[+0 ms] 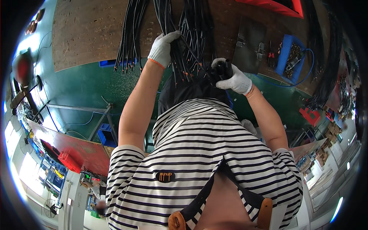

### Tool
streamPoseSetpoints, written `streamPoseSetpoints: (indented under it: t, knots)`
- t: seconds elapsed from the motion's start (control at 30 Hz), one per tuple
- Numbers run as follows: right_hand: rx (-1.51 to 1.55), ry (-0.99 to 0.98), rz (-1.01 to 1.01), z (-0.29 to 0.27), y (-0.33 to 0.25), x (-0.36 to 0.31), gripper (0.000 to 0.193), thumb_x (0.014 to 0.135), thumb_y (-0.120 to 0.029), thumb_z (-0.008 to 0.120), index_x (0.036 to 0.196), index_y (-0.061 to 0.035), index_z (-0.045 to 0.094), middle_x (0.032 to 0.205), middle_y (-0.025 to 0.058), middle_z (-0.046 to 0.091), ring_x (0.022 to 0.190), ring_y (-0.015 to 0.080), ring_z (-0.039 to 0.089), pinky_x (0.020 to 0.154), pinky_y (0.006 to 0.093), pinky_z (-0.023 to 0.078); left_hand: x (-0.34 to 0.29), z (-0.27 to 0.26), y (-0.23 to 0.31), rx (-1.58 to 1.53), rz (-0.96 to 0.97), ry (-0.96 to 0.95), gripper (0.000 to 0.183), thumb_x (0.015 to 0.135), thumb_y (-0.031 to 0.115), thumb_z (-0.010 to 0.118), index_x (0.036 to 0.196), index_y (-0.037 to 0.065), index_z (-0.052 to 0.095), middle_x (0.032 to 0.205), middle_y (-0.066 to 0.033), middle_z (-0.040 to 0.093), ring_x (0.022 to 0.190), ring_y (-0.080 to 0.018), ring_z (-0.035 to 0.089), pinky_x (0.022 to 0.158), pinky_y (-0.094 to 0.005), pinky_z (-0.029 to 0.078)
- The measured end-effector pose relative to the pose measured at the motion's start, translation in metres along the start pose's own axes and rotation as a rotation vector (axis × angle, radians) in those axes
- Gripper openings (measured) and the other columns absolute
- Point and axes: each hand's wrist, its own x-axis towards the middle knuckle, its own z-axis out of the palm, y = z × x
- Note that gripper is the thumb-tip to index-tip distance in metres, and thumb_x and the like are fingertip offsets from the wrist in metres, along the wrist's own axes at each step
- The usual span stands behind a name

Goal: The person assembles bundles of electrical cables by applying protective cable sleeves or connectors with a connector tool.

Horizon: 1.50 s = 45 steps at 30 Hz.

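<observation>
My left hand (163, 46), in a white knit glove with an orange cuff edge, is closed on the middle bundle of black cables (180, 57). The cables hang over the table's near edge, and their stripped ends show copper-orange tips. My right hand (235, 79), gloved the same way, is wrapped round several short black ribbed sleeves (220, 72). These sit close to the right side of the cable ends; whether they touch is hard to tell. Another bunch of black cables (130, 48) lies to the left of my left hand.
A worn brown wooden table (88, 34) spans the far side. On its right are a blue bin (288, 57) of small metal parts, a dark plate with metal fittings (249, 44) and a red crate (276, 5). Blue crates (107, 132) stand lower left above the green floor.
</observation>
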Motion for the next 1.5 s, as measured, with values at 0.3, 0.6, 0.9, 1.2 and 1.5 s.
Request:
streamPoseSetpoints:
  t: [0.3, 0.6, 0.9, 1.2, 1.5]
  knots:
    - [-0.020, 0.010, 0.080, 0.018, -0.004, 0.008, 0.069, 0.077, 0.012, 0.078, 0.140, -0.0099, 0.060, 0.121, 0.0019, 0.064, 0.097, 0.0119, 0.064, 0.082, 0.0290, 0.059, -0.001, -0.004, 0.003, 0.066, -0.028, -0.035, 0.016, 0.099, 0.012, 0.073, 0.110, 0.001, 0.073, 0.096, -0.0080, 0.077, 0.081, -0.0185, 0.076, 0.074, -0.0336, 0.064]
    - [0.129, 0.086, 0.065, 0.031, 0.011, 0.020, 0.068, 0.077, 0.012, 0.077, 0.139, -0.0101, 0.059, 0.118, 0.0044, 0.067, 0.094, 0.0165, 0.070, 0.081, 0.0341, 0.062, -0.002, -0.008, 0.008, 0.104, -0.024, -0.072, 0.019, 0.094, 0.010, 0.077, 0.107, -0.002, 0.071, 0.092, -0.0098, 0.075, 0.075, -0.0201, 0.074, 0.069, -0.0335, 0.064]
    - [0.119, 0.336, -0.151, 0.070, 0.013, 0.101, 0.062, 0.078, 0.012, 0.076, 0.135, -0.0064, 0.062, 0.114, 0.0037, 0.070, 0.105, 0.0166, 0.068, 0.095, 0.0317, 0.057, 0.008, -0.014, 0.012, 0.225, -0.089, -0.040, 0.025, 0.094, 0.010, 0.078, 0.117, 0.000, 0.073, 0.101, -0.0098, 0.078, 0.084, -0.0196, 0.076, 0.076, -0.0340, 0.064]
    - [-0.174, 0.641, -0.201, 0.073, -0.022, 0.230, 0.077, 0.072, -0.016, 0.082, 0.143, 0.0003, 0.058, 0.126, 0.0190, 0.074, 0.114, 0.0317, 0.072, 0.102, 0.0403, 0.056, -0.004, -0.044, 0.049, 0.468, -0.005, -0.007, 0.022, 0.098, 0.025, 0.078, 0.102, 0.006, 0.068, 0.078, -0.0020, 0.065, 0.066, -0.0138, 0.063, 0.060, -0.0297, 0.050]
    - [-0.151, 0.390, -0.307, 0.071, -0.050, 0.230, 0.059, 0.078, -0.008, 0.083, 0.133, -0.0067, 0.065, 0.102, 0.0019, 0.069, 0.096, 0.0133, 0.066, 0.091, 0.0334, 0.056, -0.003, -0.059, 0.049, 0.262, -0.016, 0.025, 0.019, 0.100, 0.019, 0.076, 0.107, 0.002, 0.076, 0.084, -0.0032, 0.072, 0.070, -0.0148, 0.067, 0.065, -0.0300, 0.054]
